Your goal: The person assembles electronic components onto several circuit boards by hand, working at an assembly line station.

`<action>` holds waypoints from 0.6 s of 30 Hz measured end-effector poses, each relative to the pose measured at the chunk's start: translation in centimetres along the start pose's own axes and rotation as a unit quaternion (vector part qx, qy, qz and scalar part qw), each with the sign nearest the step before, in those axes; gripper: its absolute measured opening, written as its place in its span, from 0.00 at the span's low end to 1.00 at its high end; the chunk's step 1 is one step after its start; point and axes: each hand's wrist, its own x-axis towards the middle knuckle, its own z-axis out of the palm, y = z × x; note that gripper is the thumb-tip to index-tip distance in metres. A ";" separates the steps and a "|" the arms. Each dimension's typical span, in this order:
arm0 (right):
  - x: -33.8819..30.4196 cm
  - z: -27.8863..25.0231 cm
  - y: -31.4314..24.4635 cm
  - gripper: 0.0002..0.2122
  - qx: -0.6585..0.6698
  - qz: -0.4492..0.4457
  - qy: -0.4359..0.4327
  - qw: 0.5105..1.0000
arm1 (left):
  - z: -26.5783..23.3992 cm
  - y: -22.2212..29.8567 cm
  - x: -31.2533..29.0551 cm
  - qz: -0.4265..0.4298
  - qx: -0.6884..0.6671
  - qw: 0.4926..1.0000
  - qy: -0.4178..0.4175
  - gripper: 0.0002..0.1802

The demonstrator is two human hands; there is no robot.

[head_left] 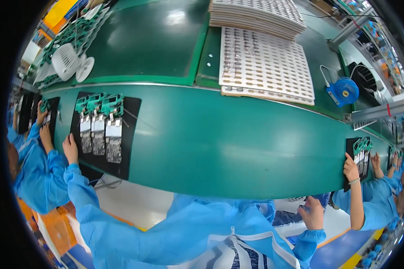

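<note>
My left hand [70, 150] is at the left edge of a flat black tray [132, 116], its fingers closed against that edge. Three dark grey circuit boards [114, 148] with pale silver-white parts lie side by side on the tray. Green plastic pieces [112, 105] sit at their far ends. My right hand [313, 213] hovers off the bench's near edge, close to my body. Its fingers are loosely bent and apart, and nothing shows in them.
White slotted trays [267, 62] are stacked beyond the green bench [229, 143]. A blue fan [345, 91] stands far right, a white fan [66, 62] far left. Co-workers' hands [351, 168] work at another black tray on the right and at one on the left.
</note>
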 end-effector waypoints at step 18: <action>31.4 2.0 -20.4 0.08 0.165 -0.299 0.014 0.940 | -7.9 12.8 -15.8 -0.101 -0.363 0.917 -0.132 0.22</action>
